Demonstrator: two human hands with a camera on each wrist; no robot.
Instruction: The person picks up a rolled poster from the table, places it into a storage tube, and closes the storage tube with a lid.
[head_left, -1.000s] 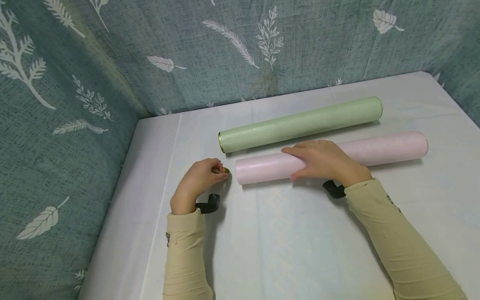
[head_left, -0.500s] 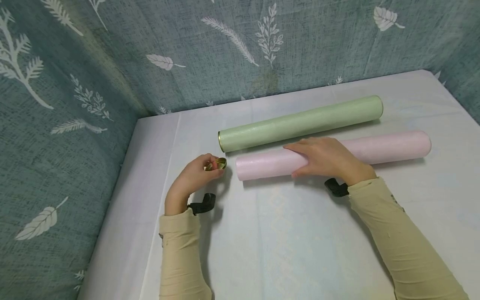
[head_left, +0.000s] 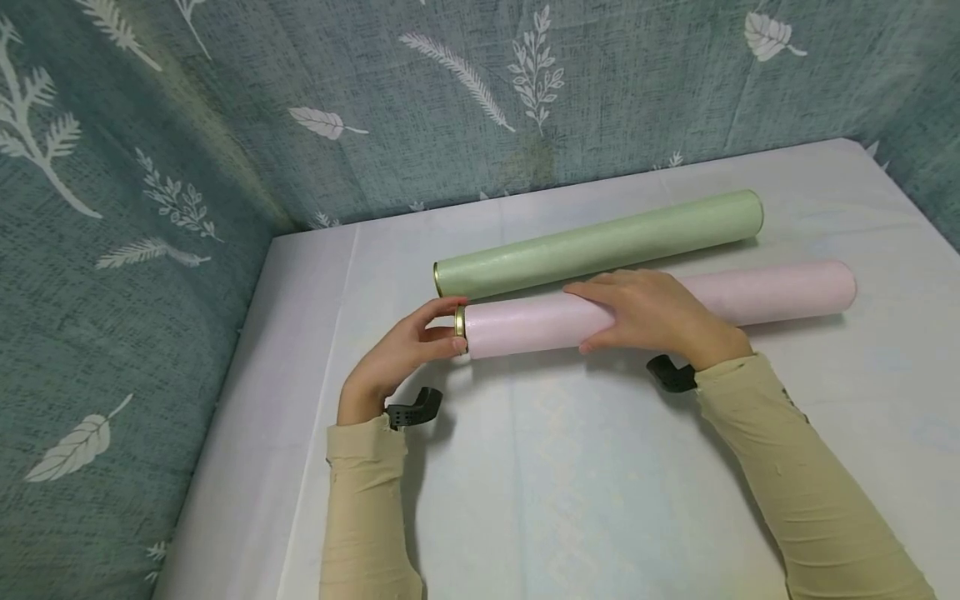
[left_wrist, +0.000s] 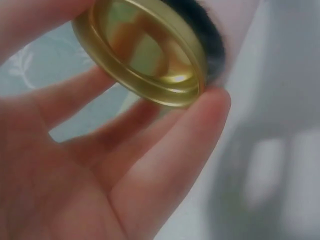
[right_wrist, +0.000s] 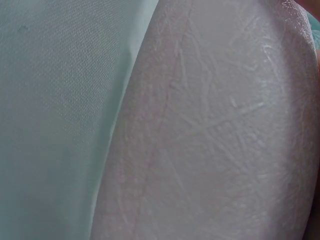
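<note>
A pink cardboard tube (head_left: pixel 780 294) lies across the table, and my right hand (head_left: pixel 645 312) grips it from above near its middle. At its left end, my left hand (head_left: pixel 405 354) holds a round gold metal cap (head_left: pixel 460 322) by the rim, between thumb and fingers. In the left wrist view the gold cap (left_wrist: pixel 142 92) shows its shiny recessed outer face. A dark band (left_wrist: pixel 212 47) shows between the cap and the pink wall; whether the cap sits in the tube cannot be told. The right wrist view is filled by the pink tube's creased surface (right_wrist: pixel 215 125).
Behind the pink tube lies a green tube (head_left: pixel 600 247) with a gold rim at its left end. A white cloth covers the table (head_left: pixel 585 467). Teal leaf-patterned curtains (head_left: pixel 420 150) hang along the back and left edges.
My left hand has lifted the gold cap off the table, turned it and brought it to the pink tube's left end. My right hand keeps its grip on the tube.
</note>
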